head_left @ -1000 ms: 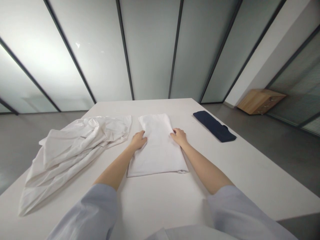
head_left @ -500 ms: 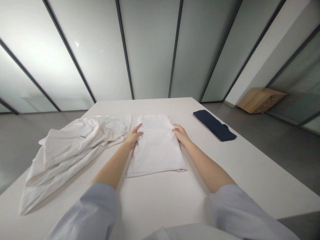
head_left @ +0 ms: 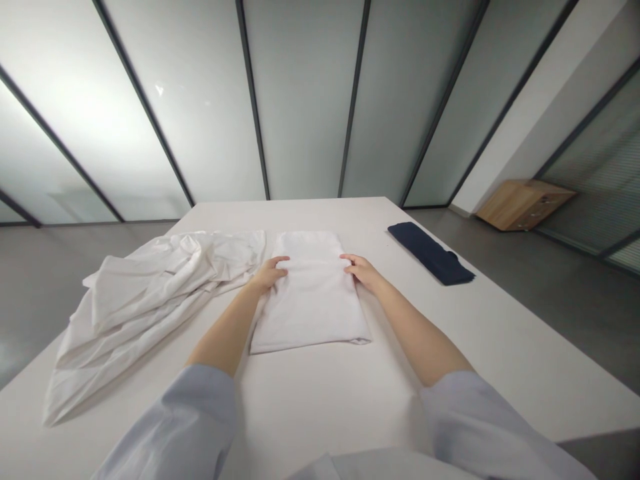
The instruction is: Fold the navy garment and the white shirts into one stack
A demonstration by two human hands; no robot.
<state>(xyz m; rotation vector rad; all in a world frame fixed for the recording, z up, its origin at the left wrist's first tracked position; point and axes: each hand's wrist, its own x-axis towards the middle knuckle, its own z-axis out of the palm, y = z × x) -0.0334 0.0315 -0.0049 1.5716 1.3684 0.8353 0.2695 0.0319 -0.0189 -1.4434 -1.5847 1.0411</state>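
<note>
Head view showed the left hand [head_left: 269,275] and right hand [head_left: 365,273] pinching both sides of the flat white cloth [head_left: 313,300] on the table [head_left: 320,387], likely mid-fold, so the next move needed an even grip.

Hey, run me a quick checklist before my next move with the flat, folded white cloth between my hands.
1. Left hand at the left edge of the folded white cloth: ok.
2. Right hand at its right edge: ok.
3. Firm grip: cannot tell; the fingers' undersides are hidden.
4. Near edge lying neat: not ok, slightly bunched at the right corner.
5. Crumpled white fabric apart from it: ok, narrow gap.
6. Folded navy cloth clear of the right hand: ok.
</note>
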